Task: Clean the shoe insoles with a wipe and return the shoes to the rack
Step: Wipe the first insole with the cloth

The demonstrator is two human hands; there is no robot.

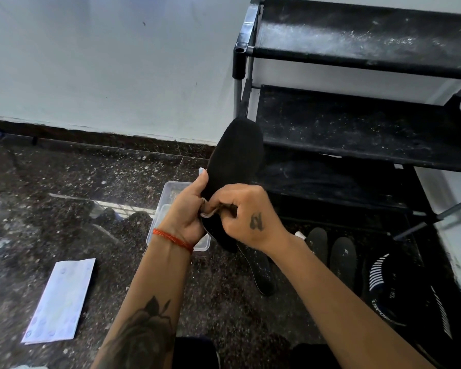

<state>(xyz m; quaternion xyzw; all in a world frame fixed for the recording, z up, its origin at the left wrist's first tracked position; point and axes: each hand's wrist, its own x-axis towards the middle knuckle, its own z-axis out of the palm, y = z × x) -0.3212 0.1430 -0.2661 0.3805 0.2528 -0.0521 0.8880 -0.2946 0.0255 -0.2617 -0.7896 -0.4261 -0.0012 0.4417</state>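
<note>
I hold a black insole (234, 155) upright in front of the shoe rack (357, 59). My left hand (189, 211) grips its lower edge. My right hand (248, 214) pinches a soiled wipe (210, 210) against the lower part of the insole. Another black insole (262, 272) lies on the floor below my right wrist. Two more insoles (330, 251) lie beside it, next to a black shoe with white stripes (399, 291) at the foot of the rack.
A clear plastic tub (171, 193) sits on the floor behind my hands. A white wipe packet (61, 299) lies on the dark speckled floor at the left. The rack's black shelves are dusty and bare. A pale wall runs behind.
</note>
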